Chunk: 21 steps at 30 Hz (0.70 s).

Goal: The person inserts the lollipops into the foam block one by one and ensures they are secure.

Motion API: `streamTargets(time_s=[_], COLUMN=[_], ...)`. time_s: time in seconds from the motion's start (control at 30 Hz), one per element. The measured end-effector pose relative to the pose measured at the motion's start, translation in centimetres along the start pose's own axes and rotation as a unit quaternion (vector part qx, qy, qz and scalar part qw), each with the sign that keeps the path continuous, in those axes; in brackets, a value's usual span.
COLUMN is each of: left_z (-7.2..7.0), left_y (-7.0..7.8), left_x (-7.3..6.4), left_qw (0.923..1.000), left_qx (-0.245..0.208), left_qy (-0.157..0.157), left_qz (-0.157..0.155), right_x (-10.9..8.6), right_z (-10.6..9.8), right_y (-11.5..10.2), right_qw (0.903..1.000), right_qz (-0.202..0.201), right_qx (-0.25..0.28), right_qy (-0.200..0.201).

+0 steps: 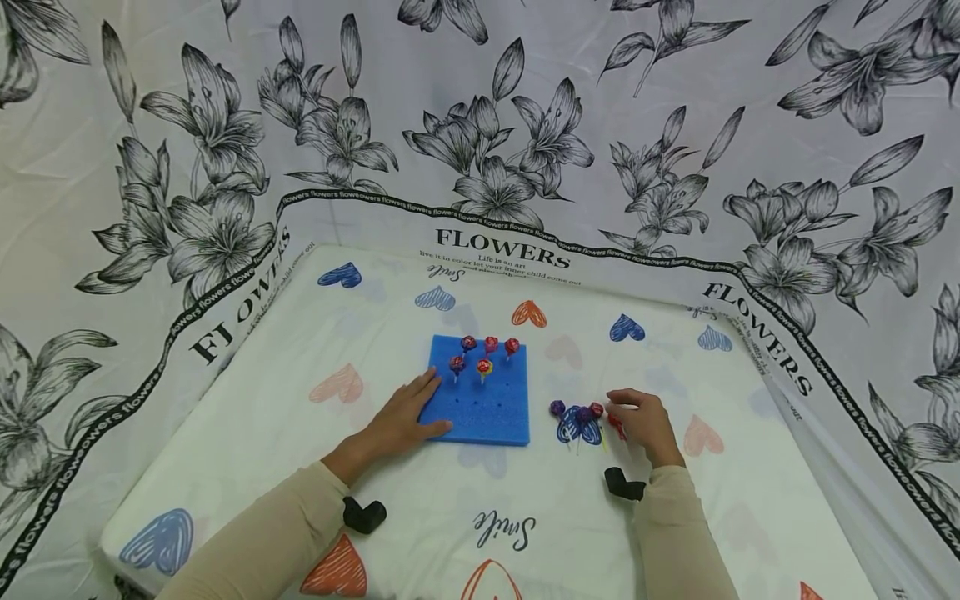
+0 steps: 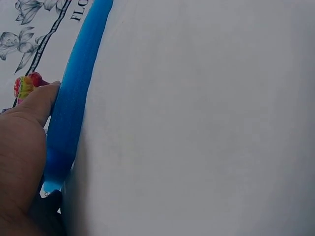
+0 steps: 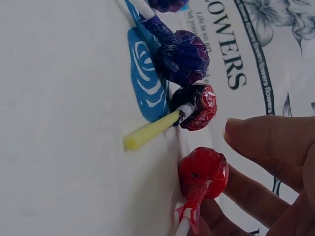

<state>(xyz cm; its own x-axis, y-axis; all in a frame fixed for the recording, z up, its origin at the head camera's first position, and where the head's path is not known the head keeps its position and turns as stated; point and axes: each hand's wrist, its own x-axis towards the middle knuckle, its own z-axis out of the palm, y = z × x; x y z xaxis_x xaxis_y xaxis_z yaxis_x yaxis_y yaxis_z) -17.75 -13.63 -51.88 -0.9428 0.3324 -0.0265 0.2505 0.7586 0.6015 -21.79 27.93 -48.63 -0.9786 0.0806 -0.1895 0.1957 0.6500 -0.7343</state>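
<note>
A blue foam board [image 1: 487,423] lies on the table with several wrapped lollipops [image 1: 484,367] standing in its upper part; small holes show below them. My left hand [image 1: 399,417] rests along the board's left edge, fingers extended and thumb over the lower left corner. To the right of the board, my right hand [image 1: 647,423] is at a red lollipop [image 3: 203,172]. In the right wrist view the fingers are behind its red head, while the thumb stands apart from it. Beside it lie a dark red lollipop [image 3: 199,105] with a yellow stick and purple lollipops [image 3: 183,59].
A white cloth [image 1: 420,517] printed with hearts and writing covers the table. Behind and at both sides hangs a curtain [image 1: 465,75] with black flower drawings. Black wrist straps [image 1: 364,516] show at both sleeves.
</note>
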Motion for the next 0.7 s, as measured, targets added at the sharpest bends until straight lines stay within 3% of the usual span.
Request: streamTargets(time_s=[0.37,0.5,0.7], left_z=[0.0,0.1,0.1], left_y=[-0.1,-0.2,-0.2], left_x=[0.0,0.0,0.0], left_qw=[1.0,1.0,1.0], left_qx=[-0.001,-0.001,0.002], left_qy=[-0.004,-0.003,0.004], left_qz=[-0.005,-0.002,0.0], right_x=[-0.1,-0.2,-0.5], right_z=[0.1,-0.5,-1.7], right_y=[0.0,-0.3,-1.8], right_qw=[0.9985,0.9998,0.995], right_qz=[-0.005,0.007,0.02], right_qx=[-0.053,-0.017,0.095], right_qy=[0.009,0.012,0.023])
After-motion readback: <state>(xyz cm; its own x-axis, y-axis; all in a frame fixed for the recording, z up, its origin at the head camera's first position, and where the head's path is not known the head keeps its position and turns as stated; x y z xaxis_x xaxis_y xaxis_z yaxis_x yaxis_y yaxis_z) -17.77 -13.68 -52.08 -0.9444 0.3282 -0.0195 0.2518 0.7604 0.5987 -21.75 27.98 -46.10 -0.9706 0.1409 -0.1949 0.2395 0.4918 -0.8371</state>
